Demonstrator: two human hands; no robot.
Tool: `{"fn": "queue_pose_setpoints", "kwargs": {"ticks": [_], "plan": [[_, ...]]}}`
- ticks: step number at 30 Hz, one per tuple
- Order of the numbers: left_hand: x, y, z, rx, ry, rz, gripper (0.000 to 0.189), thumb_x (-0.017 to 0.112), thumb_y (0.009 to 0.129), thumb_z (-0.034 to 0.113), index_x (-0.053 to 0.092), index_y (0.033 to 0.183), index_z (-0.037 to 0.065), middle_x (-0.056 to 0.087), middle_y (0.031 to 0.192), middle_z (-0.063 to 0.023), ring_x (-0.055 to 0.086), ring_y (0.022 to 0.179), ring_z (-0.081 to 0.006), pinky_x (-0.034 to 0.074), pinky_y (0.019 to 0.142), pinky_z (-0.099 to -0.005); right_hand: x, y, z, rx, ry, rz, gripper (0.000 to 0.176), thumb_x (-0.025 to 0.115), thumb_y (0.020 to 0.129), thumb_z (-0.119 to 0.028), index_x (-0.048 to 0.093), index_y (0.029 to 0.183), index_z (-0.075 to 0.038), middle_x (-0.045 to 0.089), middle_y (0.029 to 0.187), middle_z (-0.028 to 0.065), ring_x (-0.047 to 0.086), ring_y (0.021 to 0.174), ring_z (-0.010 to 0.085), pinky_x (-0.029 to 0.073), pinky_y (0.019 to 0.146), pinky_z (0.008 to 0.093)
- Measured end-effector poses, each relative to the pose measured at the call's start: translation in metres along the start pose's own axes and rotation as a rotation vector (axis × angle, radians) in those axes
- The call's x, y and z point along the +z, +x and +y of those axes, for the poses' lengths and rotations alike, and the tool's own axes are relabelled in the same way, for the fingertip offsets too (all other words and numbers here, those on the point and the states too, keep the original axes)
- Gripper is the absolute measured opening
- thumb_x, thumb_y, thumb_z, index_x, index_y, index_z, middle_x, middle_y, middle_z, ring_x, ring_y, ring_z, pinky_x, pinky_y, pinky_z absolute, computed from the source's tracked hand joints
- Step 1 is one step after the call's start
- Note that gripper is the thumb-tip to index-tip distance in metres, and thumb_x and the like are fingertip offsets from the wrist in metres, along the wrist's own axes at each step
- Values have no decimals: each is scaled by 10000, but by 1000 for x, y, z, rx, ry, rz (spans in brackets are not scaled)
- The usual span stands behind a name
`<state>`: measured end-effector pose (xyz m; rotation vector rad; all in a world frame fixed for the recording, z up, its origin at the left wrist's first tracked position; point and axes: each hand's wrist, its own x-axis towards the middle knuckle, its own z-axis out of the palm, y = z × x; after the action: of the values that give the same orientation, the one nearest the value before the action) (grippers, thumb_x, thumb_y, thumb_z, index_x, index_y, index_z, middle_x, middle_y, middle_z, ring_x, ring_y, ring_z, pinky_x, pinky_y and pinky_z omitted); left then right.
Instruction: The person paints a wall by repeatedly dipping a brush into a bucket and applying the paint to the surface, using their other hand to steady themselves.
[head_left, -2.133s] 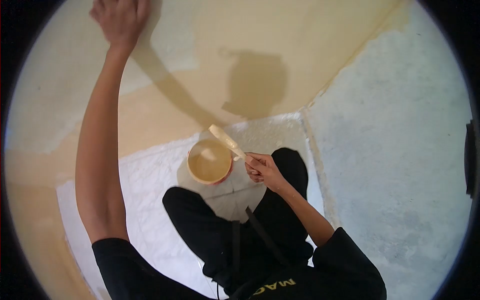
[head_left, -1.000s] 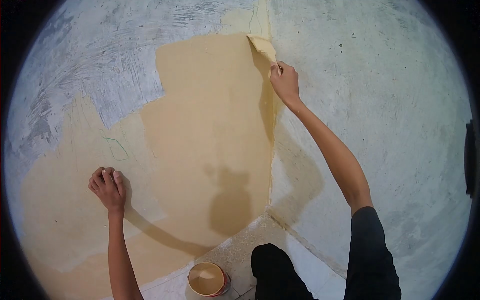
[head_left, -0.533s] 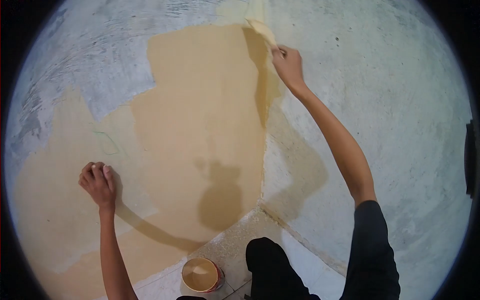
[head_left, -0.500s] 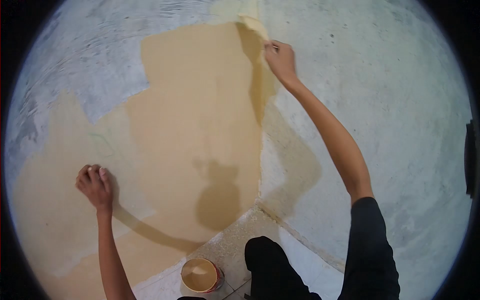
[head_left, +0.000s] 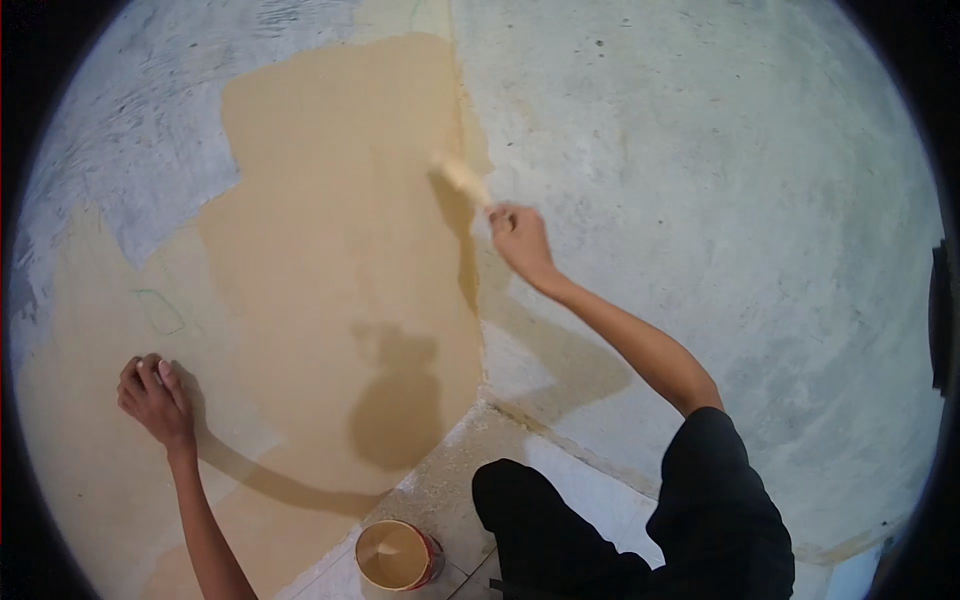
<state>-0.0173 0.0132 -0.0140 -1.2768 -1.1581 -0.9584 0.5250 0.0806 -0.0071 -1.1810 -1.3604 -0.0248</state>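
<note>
My right hand [head_left: 520,240] is closed round the handle of a paintbrush [head_left: 461,180], which points up and left at the wall corner. Cream paint covers the brush head, blurred by motion. Behind it, a patch of fresh beige paint [head_left: 320,200] spreads over the left wall, its edge running down the corner. Well to the left, my left hand [head_left: 157,402] rests by the paler painted wall with its fingers curled in and nothing showing in them. On the floor below stands a paint can [head_left: 433,565] with beige paint inside.
Bare grey-white plaster makes up the right wall [head_left: 700,200]. Rough grey plaster [head_left: 170,110] borders the paint at upper left. My bent knee [head_left: 510,490] in black trousers is near the corner, right of the can. A dark object [head_left: 938,320] shows at the right edge.
My right hand has brought the brush down from the top of the corner to about mid-height. The view has shifted a little to the right; my left hand keeps its curled pose at the wall.
</note>
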Motion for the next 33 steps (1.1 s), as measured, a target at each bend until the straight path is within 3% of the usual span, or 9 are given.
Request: {"fn": "queue_pose_setpoints", "kwargs": {"ticks": [1, 3, 8, 13, 18, 22, 26, 29, 33], "plan": [[-1, 1, 1, 4, 24, -7, 194, 513, 975, 249, 614, 1036, 95, 553, 1146, -100, 494, 1074, -292, 346, 930, -432, 4, 14, -2, -88, 55, 110, 302, 544, 891, -223, 643, 780, 39, 592, 737, 281, 644, 650, 359, 472, 619, 437], [-3, 1, 2, -16, -6, -5, 197, 520, 970, 258, 616, 1030, 96, 552, 1141, -100, 493, 1075, -296, 343, 937, -429, -2, 53, -37, -97, -37, 127, 315, 537, 899, -240, 656, 817, 39, 595, 735, 272, 630, 651, 390, 475, 623, 423], [-6, 5, 9, -18, 3, 2, 205, 518, 969, 269, 618, 1019, 97, 547, 1112, -98, 489, 1061, -292, 342, 931, -427, 26, 134, -55, -145, -4, 248, 341, 523, 898, -281, 663, 849, 27, 638, 815, 262, 626, 812, 458, 492, 685, 478], [-9, 6, 11, -15, -2, -6, 195, 521, 961, 258, 617, 1009, 94, 547, 1094, -92, 488, 1043, -285, 341, 919, -414, 35, 54, -4, -32, -144, -16, 354, 513, 905, -287, 658, 908, 36, 629, 860, 294, 621, 869, 468, 487, 724, 511], [-9, 6, 10, -7, -14, 9, 198, 519, 964, 257, 619, 1011, 94, 545, 1101, -93, 487, 1042, -281, 340, 917, -412, 6, -17, 17, 92, -183, -178, 321, 529, 906, -247, 638, 836, 47, 585, 720, 277, 600, 681, 445, 448, 606, 477], [-8, 6, 9, 4, 19, 11, 194, 513, 970, 257, 618, 1017, 100, 548, 1102, -89, 488, 1042, -279, 343, 914, -416, 1, 41, -24, -149, -23, 78, 330, 542, 896, -257, 573, 779, 51, 505, 673, 284, 529, 600, 450, 409, 560, 465], [-5, 3, 5, -6, 43, -6, 189, 515, 970, 260, 619, 1014, 108, 548, 1108, -85, 489, 1041, -279, 345, 913, -419, 9, 133, -80, -289, 28, 229, 349, 530, 871, -277, 640, 819, 50, 619, 780, 287, 625, 758, 456, 484, 661, 468], [-4, 4, 5, -12, 30, -7, 188, 516, 971, 265, 617, 1014, 111, 544, 1119, -80, 488, 1045, -278, 344, 915, -421, 17, 142, -83, -90, 3, 91, 362, 537, 861, -278, 645, 814, 64, 637, 823, 296, 631, 813, 467, 495, 705, 482], [-4, 2, 7, -17, 46, 9, 213, 508, 979, 271, 610, 1034, 93, 540, 1133, -92, 484, 1076, -290, 340, 929, -430, 40, 86, -10, -93, -32, 85, 368, 537, 871, -286, 656, 826, 60, 621, 822, 315, 634, 828, 469, 490, 714, 501]]}}
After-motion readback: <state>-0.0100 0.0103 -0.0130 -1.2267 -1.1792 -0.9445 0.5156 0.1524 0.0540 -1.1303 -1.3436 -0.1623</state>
